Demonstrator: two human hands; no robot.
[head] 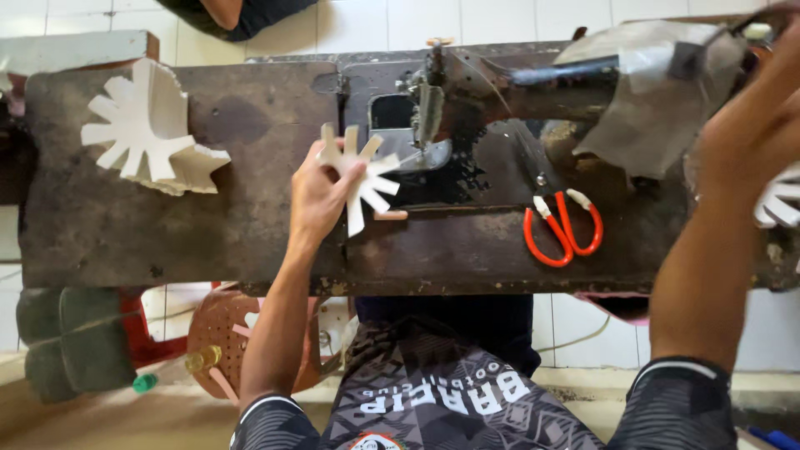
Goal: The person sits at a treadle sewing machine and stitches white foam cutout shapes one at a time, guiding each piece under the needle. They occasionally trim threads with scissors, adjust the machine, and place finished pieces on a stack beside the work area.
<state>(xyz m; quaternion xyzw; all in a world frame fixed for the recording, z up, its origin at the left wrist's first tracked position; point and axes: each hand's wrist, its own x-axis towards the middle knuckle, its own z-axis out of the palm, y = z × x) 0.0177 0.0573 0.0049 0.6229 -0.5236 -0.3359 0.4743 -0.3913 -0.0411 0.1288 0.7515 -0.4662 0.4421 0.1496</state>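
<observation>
My left hand (321, 196) holds a white fringed cut-out piece (364, 177) flat on the dark worktable (250, 242), right beside the sewing machine's needle and foot (429, 112). My right hand (746, 133) is raised at the far right, at the machine's wheel end, fingers curled; what it grips is hidden. More white fringed pieces (779, 200) show just below that hand. A stack of the same white pieces (150, 129) lies at the table's left.
Red-handled scissors (562, 229) lie on the table right of centre. The old black sewing machine (533, 92) spans the back. Below the table's near edge are a brown perforated stool (221, 329), a bottle with a green cap (171, 371) and green padded blocks (71, 342). Another person's arm (225, 12) shows at the top.
</observation>
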